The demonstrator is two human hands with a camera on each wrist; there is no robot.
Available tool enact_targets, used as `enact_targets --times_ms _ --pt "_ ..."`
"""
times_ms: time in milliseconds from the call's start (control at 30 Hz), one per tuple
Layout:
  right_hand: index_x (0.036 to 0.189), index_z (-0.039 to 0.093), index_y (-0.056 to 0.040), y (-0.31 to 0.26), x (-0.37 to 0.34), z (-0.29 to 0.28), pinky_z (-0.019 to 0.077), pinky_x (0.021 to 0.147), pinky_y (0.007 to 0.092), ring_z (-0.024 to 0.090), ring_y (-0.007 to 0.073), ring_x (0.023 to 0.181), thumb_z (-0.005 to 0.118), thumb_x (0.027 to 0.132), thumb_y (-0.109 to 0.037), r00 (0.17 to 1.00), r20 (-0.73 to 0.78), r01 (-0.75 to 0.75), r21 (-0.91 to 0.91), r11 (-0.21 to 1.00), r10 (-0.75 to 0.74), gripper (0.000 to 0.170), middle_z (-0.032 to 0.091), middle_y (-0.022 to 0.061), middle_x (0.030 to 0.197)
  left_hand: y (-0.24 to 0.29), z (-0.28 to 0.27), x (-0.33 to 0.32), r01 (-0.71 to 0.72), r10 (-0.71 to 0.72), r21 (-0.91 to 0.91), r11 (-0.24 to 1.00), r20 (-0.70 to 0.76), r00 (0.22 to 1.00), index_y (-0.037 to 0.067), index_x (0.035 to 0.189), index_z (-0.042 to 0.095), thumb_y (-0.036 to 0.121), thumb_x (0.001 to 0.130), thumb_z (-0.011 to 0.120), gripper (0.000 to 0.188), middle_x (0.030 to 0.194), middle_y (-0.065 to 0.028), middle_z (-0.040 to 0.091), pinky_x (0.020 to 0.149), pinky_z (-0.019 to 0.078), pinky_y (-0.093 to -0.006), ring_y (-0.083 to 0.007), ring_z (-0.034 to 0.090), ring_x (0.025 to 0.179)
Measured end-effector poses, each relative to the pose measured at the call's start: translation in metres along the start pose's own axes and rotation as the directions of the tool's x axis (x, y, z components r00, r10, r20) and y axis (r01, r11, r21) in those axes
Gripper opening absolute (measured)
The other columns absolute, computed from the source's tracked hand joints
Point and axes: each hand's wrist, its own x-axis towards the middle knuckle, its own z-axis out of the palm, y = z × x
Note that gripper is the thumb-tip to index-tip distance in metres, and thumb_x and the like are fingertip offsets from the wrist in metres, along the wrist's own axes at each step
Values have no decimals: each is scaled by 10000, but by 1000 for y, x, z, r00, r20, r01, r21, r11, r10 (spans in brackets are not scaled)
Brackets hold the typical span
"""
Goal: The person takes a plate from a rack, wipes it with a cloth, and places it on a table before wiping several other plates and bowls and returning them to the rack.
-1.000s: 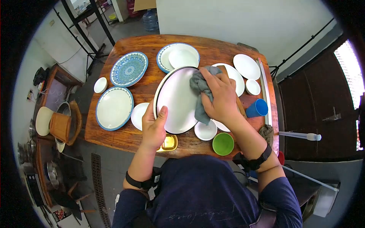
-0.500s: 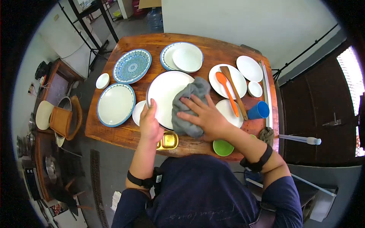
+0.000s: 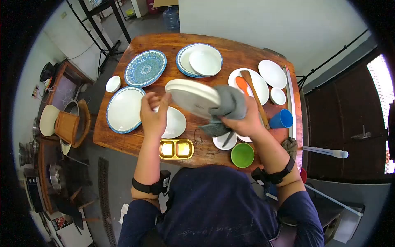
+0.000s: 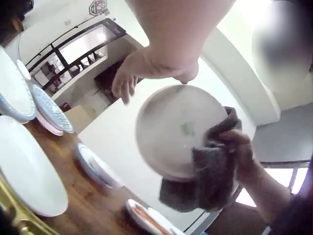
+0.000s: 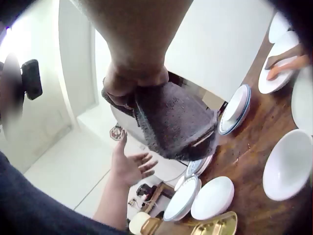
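My right hand (image 3: 249,119) grips a round white plate (image 3: 191,94) by its right side, through a grey cloth (image 3: 231,103) that hangs below the rim. Tilted in the air above the table, the plate turns its underside, with a small green mark (image 4: 187,129), to the left wrist view. My left hand (image 3: 154,113) is at the plate's left end, fingers loosely spread and not wrapped round it; its thumb is close to the rim. In the right wrist view the cloth (image 5: 171,120) covers much of the plate, and the left hand (image 5: 128,166) shows open palm.
Below lie a white dish (image 3: 174,123), a gold divided tray (image 3: 177,149) and a green bowl (image 3: 242,155). Blue-rimmed plates (image 3: 124,110) stand left and at the back. To the right are an orange spoon (image 3: 242,84), a wooden spatula (image 3: 256,94) and a blue cup (image 3: 281,119).
Earlier the left hand held the plate's left edge while the right hand moved the cloth over its face. Now the plate is tipped, the right hand grips it through the cloth, and the left has let go.
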Motion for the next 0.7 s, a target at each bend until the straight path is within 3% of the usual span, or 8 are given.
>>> enact_targets --times_ms 33,133,300,433,467,567,600,700 --pt "1030 504 -36 -4 1 -5 418 771 288 550 173 822 659 528 -62 994 -18 -103 122 987 106 526 571 90 914 -8 1 0 -232 258 193 954 -127 958 -26 1014 493 304 722 620 458 857 -97 569 683 428 -247 -140 544 757" --pt "1119 428 -9 -2 4 -17 379 840 296 490 169 936 661 496 -22 975 60 -221 364 905 214 666 524 81 1012 -10 -4 -4 211 44 -521 827 435 899 -39 1032 487 162 677 658 442 893 -106 572 706 434 -253 -151 551 784" --pt "1141 390 -6 9 5 -16 368 863 321 473 194 974 689 482 -48 929 68 -324 624 712 363 725 504 91 1037 11 -2 -12 406 76 -622 670 602 795 -57 1031 476 14 675 596 382 933 -136 567 712 472 -298 -184 570 804" --pt "1158 371 1 3 -1 -8 379 861 323 482 212 981 732 564 -162 923 -282 -221 176 959 264 714 474 131 1089 18 0 -16 417 24 -620 665 575 818 -60 1020 478 -13 674 573 363 929 -143 567 709 478 -308 -199 574 800" --pt "1172 369 -20 6 -6 -2 331 895 375 427 252 1048 732 555 -254 960 -276 -51 -34 998 39 754 422 149 1147 22 1 -17 416 1 -617 668 559 829 -61 1018 478 -18 673 568 359 928 -145 567 709 478 -309 -203 575 799" --pt "1196 390 -136 -6 -9 17 135 945 542 235 361 1191 650 535 -552 931 108 351 -520 779 -348 823 287 170 1268 29 12 -26 222 90 -481 848 544 834 -35 1040 480 -18 702 534 342 937 -94 569 688 462 -271 -148 559 800" --pt "1153 449 -225 -9 -8 22 113 903 592 242 376 1179 557 576 -615 907 184 416 -535 736 -378 705 311 153 1261 34 15 -30 216 97 -447 868 580 809 -17 1029 500 -21 705 518 325 916 -65 577 692 449 -257 -125 548 806" --pt "1117 485 -233 -17 8 13 154 894 567 258 352 1177 555 602 -578 791 373 600 -625 499 -485 624 336 152 1247 42 22 -41 310 99 -546 778 594 798 -20 957 539 -35 694 494 267 866 -60 588 704 440 -251 -118 551 782"
